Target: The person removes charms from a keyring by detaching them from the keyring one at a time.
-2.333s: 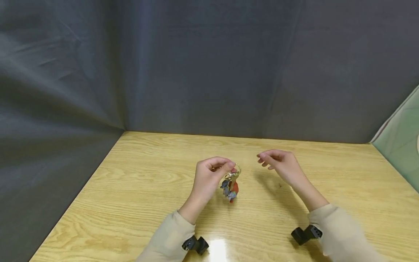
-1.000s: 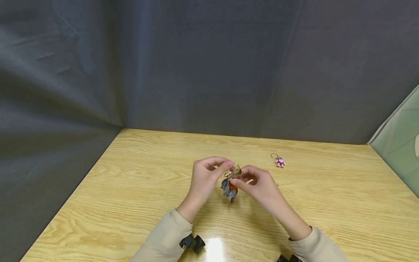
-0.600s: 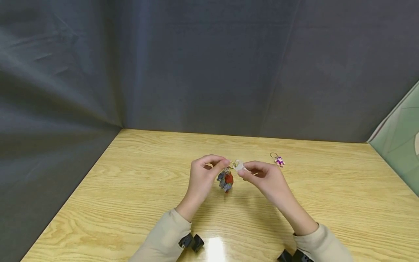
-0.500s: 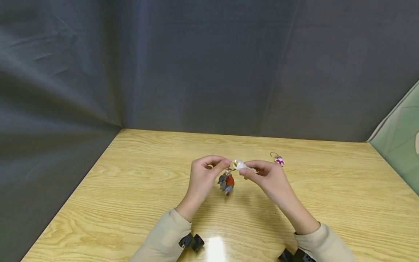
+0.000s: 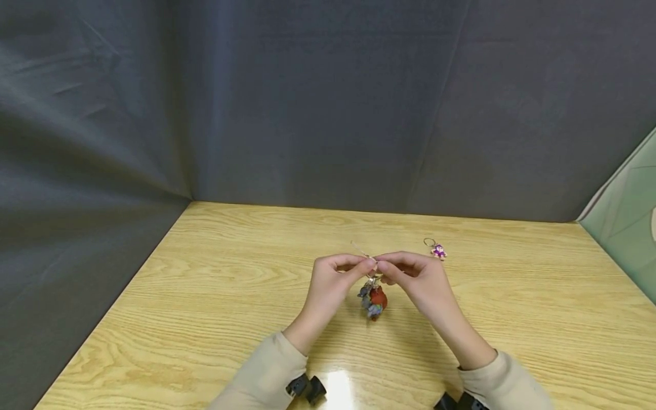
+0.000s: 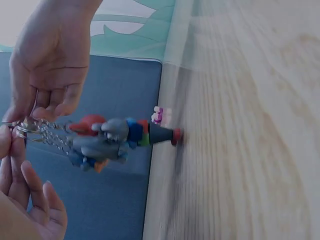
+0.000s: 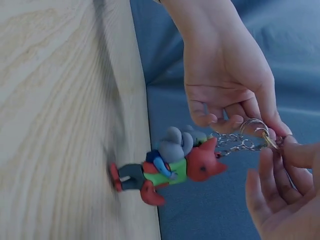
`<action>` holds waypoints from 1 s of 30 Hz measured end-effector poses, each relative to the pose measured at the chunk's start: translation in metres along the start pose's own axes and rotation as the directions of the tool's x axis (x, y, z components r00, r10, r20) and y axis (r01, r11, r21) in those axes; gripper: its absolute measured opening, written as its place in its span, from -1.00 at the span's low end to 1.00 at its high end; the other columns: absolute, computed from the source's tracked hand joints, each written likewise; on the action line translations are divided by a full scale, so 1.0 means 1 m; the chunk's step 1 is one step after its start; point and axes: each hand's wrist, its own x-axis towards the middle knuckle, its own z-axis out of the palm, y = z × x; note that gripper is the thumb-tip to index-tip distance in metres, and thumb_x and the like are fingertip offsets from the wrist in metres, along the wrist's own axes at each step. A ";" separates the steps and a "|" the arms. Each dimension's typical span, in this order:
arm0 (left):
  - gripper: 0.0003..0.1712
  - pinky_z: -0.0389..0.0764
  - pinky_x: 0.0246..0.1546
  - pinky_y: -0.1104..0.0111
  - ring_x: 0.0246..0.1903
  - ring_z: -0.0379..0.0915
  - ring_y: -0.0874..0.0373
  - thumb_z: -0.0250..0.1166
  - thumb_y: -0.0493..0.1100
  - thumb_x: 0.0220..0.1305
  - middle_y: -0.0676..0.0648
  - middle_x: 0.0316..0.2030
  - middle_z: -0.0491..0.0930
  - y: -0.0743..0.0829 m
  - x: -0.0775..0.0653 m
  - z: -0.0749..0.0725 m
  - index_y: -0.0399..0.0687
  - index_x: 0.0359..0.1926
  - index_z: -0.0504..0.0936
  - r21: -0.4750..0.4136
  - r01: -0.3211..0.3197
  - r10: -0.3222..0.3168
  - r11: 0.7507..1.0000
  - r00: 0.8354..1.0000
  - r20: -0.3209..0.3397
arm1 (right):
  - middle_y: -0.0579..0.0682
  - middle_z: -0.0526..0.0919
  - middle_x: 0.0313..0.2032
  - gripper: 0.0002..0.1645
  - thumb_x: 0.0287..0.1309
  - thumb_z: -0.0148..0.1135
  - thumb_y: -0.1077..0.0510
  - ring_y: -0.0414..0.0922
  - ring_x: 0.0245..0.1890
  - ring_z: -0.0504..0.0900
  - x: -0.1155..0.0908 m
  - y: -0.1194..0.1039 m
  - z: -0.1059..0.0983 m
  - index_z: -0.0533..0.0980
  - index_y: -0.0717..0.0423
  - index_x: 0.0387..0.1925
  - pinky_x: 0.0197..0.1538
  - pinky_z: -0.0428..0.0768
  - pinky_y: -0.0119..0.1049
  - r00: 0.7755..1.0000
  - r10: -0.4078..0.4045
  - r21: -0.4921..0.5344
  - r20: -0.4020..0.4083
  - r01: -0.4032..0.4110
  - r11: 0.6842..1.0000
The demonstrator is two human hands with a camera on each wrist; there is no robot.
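My left hand (image 5: 328,282) and right hand (image 5: 427,279) meet fingertip to fingertip above the table. Both pinch a gold-coloured key ring (image 7: 270,141) between thumb and fingers; the fingertips hide part of it. A thin pale sliver (image 5: 357,246), like a key seen edge-on, sticks up past the left fingertips. Short chains and silver rings (image 7: 255,122) hang from the hold. On them dangle a red fox figurine (image 7: 202,162) in a green vest and grey animal figurines (image 6: 97,146), upright and close over the tabletop.
Behind the right hand, a purple-and-white figurine keychain (image 5: 439,251) with its own ring lies on the wooden table (image 5: 230,296). Dark cloth (image 5: 328,114) screens the back and left sides. A green patterned panel (image 5: 627,210) stands at the right.
The right hand came in from the right and pinched a silver key by the ring. Since then the fingertips have closed together, the key face is lost from sight, and the figurines shifted slightly right.
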 end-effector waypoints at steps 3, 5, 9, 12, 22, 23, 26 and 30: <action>-0.75 0.58 -0.09 0.25 -0.25 0.60 0.15 0.43 -0.07 0.24 -0.04 -0.37 0.73 0.000 0.000 -0.001 -0.21 -0.29 0.79 0.021 0.011 -0.011 1.000 1.000 -0.014 | 0.14 0.75 -0.27 -0.79 0.25 0.32 0.28 -0.21 -0.34 0.71 0.000 0.000 0.000 0.67 0.35 -0.14 -0.16 0.66 -0.32 1.000 -0.013 -0.029 0.000 0.013 0.999; -0.76 0.57 -0.14 0.25 -0.26 0.58 0.16 0.44 -0.02 0.22 0.01 -0.36 0.72 0.001 -0.001 -0.003 -0.13 -0.30 0.80 0.066 -0.002 0.004 0.998 1.000 -0.027 | 0.13 0.75 -0.27 -0.80 0.24 0.33 0.26 -0.20 -0.33 0.71 0.000 -0.001 -0.001 0.68 0.32 -0.15 -0.14 0.64 -0.35 1.000 -0.021 -0.055 -0.004 0.021 0.998; -0.78 0.52 -0.25 0.28 -0.30 0.52 0.18 0.49 0.05 0.14 0.13 -0.34 0.70 0.004 -0.001 -0.005 0.02 -0.34 0.79 0.177 -0.031 0.044 0.984 0.997 -0.068 | 0.10 0.74 -0.29 -0.81 0.26 0.32 0.23 -0.16 -0.32 0.70 0.000 0.000 -0.001 0.69 0.28 -0.16 -0.15 0.63 -0.38 0.999 -0.041 -0.097 -0.034 0.037 0.995; -0.78 0.46 -0.29 0.29 -0.29 0.48 0.17 0.50 0.06 0.12 0.16 -0.34 0.67 0.004 0.000 -0.007 0.06 -0.31 0.76 0.218 -0.041 0.060 0.975 0.995 -0.083 | 0.09 0.74 -0.27 -0.81 0.28 0.31 0.22 -0.18 -0.32 0.70 0.000 -0.001 -0.002 0.69 0.26 -0.15 -0.15 0.62 -0.41 0.997 -0.049 -0.111 -0.057 0.042 0.993; -0.81 0.46 -0.20 0.26 -0.18 0.48 0.14 0.42 0.01 0.23 0.20 -0.27 0.67 0.003 0.001 -0.009 0.07 -0.21 0.80 0.272 -0.128 0.122 0.954 0.992 0.038 | 0.06 0.73 -0.27 -0.83 0.28 0.29 0.23 -0.19 -0.31 0.68 0.000 -0.002 -0.003 0.70 0.22 -0.16 -0.16 0.62 -0.42 0.992 -0.119 -0.101 -0.047 0.114 0.988; -0.81 0.46 -0.20 0.26 -0.20 0.48 0.17 0.42 0.00 0.24 0.19 -0.28 0.68 0.003 0.000 -0.008 0.05 -0.22 0.80 0.267 -0.131 0.126 0.955 0.991 0.039 | 0.07 0.72 -0.26 -0.83 0.28 0.29 0.24 -0.20 -0.30 0.68 0.000 -0.002 -0.003 0.70 0.23 -0.16 -0.15 0.62 -0.41 0.991 -0.126 -0.090 -0.044 0.121 0.989; -0.82 0.48 -0.25 0.27 -0.27 0.48 0.20 0.42 -0.04 0.25 0.12 -0.29 0.70 0.005 -0.001 -0.008 -0.02 -0.25 0.81 0.222 -0.134 0.132 0.966 0.991 0.023 | 0.12 0.72 -0.22 -0.82 0.27 0.29 0.27 -0.21 -0.26 0.69 0.001 -0.001 -0.003 0.68 0.27 -0.13 -0.10 0.62 -0.40 0.990 -0.137 -0.045 -0.032 0.136 0.990; -0.83 0.46 -0.32 0.30 -0.33 0.50 0.18 0.42 -0.08 0.25 0.08 -0.30 0.72 0.007 -0.001 -0.007 -0.07 -0.25 0.81 0.147 -0.135 0.139 0.980 0.990 -0.019 | 0.14 0.70 -0.19 -0.76 0.24 0.31 0.29 -0.22 -0.22 0.68 0.002 0.003 -0.001 0.65 0.30 -0.07 -0.06 0.61 -0.40 0.992 -0.126 -0.029 0.001 0.126 0.992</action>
